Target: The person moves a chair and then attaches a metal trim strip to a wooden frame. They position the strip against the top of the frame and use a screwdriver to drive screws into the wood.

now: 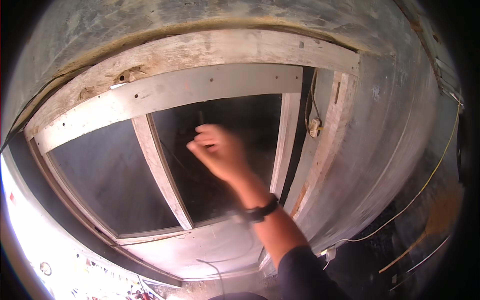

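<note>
My right hand [216, 149], blurred by motion, is raised in front of a dark pane [252, 130] in a whitish wooden frame [235, 45]. Its fingers are curled; whether the faint narrow shape just above them is held is unclear. A dark watch band circles that wrist. A wooden upright [157, 175] stands left of the hand, with a bluish-grey pane [110, 180] beyond it. My left hand is out of view.
Right of the frame, a small electrical fitting [314, 127] hangs on a wire. A grey wall [385, 125] surrounds the frame, with a yellowish cable [427, 182] running down the right. Bright, cluttered surroundings show at lower left.
</note>
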`<action>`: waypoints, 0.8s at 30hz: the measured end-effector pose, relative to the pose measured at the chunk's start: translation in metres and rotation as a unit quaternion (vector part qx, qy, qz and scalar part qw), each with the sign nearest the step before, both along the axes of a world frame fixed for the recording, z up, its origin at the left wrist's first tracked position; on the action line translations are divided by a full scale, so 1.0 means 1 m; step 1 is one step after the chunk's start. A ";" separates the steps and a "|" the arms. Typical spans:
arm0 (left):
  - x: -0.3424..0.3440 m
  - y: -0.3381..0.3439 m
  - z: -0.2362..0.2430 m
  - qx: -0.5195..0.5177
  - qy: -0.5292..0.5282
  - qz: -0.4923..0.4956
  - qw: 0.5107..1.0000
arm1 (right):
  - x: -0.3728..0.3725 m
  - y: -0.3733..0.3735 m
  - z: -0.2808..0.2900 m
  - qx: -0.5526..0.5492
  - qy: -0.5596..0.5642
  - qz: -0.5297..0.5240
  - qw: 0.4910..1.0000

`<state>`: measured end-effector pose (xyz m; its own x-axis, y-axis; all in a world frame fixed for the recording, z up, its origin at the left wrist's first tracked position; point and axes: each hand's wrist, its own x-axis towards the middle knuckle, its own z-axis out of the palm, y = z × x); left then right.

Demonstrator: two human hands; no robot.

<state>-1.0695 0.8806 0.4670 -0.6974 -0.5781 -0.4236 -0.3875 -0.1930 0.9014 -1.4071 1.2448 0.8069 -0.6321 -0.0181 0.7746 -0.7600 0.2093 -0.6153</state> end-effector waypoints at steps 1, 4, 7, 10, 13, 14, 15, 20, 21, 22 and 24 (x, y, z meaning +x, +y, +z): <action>0.001 -0.003 0.002 0.003 0.005 -0.006 1.000 | 0.007 0.023 0.004 -0.020 0.019 -0.012 1.000; -0.010 -0.020 -0.018 0.024 0.046 -0.029 0.998 | 0.023 0.093 0.009 -0.150 -0.068 -0.016 0.986; -0.029 -0.011 -0.011 0.002 0.015 -0.054 0.998 | 0.027 0.134 0.012 -0.288 -0.119 0.073 0.947; -0.048 -0.006 -0.001 -0.038 -0.025 -0.081 0.996 | 0.004 0.153 0.018 -0.383 -0.119 0.138 0.905; -0.047 -0.009 -0.013 -0.060 0.014 -0.115 0.991 | -0.019 0.164 0.029 -0.492 -0.051 0.179 0.851; -0.047 -0.010 -0.013 -0.082 0.020 -0.130 0.988 | -0.024 0.165 0.033 -0.492 -0.051 0.180 0.850; -0.045 -0.008 -0.008 -0.088 0.025 -0.126 0.988 | -0.029 0.168 0.037 -0.538 -0.030 0.198 0.819; -0.023 -0.031 -0.029 -0.074 0.056 -0.126 0.988 | -0.045 0.189 0.041 -0.620 0.056 0.284 0.729; -0.018 -0.028 -0.026 -0.077 0.037 -0.094 0.992 | -0.043 0.186 0.042 -0.627 0.074 0.270 0.727; -0.015 -0.024 -0.023 -0.080 0.018 -0.062 0.995 | -0.045 0.186 0.042 -0.627 0.073 0.273 0.726; -0.014 -0.023 -0.019 -0.081 0.010 -0.059 0.995 | -0.044 0.191 0.044 -0.634 0.097 0.310 0.702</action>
